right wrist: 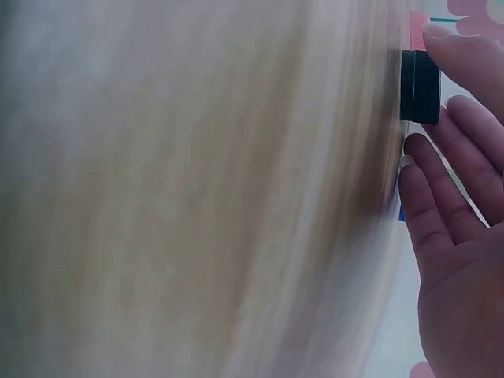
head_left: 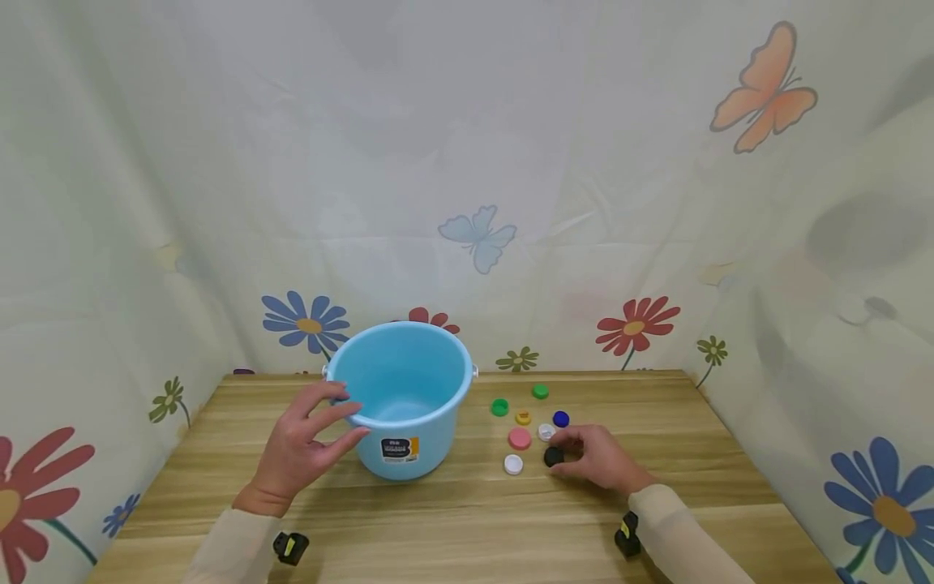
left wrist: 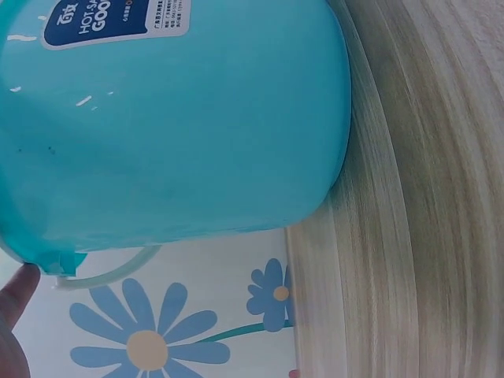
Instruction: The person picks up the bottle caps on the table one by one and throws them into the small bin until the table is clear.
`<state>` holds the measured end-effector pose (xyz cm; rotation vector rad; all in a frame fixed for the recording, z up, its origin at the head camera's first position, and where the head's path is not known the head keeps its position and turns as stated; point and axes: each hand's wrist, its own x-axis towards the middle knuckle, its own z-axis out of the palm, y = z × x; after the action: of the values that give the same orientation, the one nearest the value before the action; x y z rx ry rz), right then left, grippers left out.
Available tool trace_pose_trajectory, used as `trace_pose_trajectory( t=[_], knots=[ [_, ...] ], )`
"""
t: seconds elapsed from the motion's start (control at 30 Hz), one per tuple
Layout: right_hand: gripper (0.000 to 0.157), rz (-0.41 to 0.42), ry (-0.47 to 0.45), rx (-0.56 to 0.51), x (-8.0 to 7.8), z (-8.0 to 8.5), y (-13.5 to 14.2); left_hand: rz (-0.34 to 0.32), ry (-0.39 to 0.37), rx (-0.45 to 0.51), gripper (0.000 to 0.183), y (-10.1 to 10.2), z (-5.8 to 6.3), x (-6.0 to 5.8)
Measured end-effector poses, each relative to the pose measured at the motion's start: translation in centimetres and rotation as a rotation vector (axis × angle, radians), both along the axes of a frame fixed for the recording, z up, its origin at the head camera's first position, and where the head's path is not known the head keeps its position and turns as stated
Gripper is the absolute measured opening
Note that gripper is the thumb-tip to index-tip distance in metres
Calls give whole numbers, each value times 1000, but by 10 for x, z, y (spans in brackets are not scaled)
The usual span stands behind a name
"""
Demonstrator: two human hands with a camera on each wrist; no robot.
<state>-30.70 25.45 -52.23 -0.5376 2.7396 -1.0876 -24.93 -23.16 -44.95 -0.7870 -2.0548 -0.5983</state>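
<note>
A light blue bucket [head_left: 404, 450] stands upright on the wooden table, a label on its near side. My left hand [head_left: 310, 446] holds its left rim, with fingertips over the edge and the thumb on the outside. In the left wrist view a fingertip touches the bucket [left wrist: 181, 150] near its handle joint. To the right, my right hand [head_left: 601, 461] pinches a black bottle cap [head_left: 554, 457] at the tabletop. The right wrist view shows the thumb on one side of the black cap [right wrist: 420, 87] and fingers on the other.
Around the black cap lie a white cap [head_left: 513, 465], a pink cap [head_left: 520, 439], a second white cap [head_left: 546, 432], a blue cap [head_left: 560, 418], a yellow cap [head_left: 523, 417] and two green caps [head_left: 499, 407]. A patterned curtain [head_left: 365, 162] rises behind the table [head_left: 438, 535].
</note>
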Motion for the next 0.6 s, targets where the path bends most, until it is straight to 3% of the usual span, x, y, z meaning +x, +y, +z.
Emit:
trace_pose_trajectory(
  t=[0.4, 0.6],
  knots=[
    [38, 20, 18, 0, -1, -2, -3, -44, 64, 37, 49, 3, 1, -1],
    [38, 17, 37, 20, -2, -3, -3, -31, 42, 36, 52, 2, 1, -1]
  ],
)
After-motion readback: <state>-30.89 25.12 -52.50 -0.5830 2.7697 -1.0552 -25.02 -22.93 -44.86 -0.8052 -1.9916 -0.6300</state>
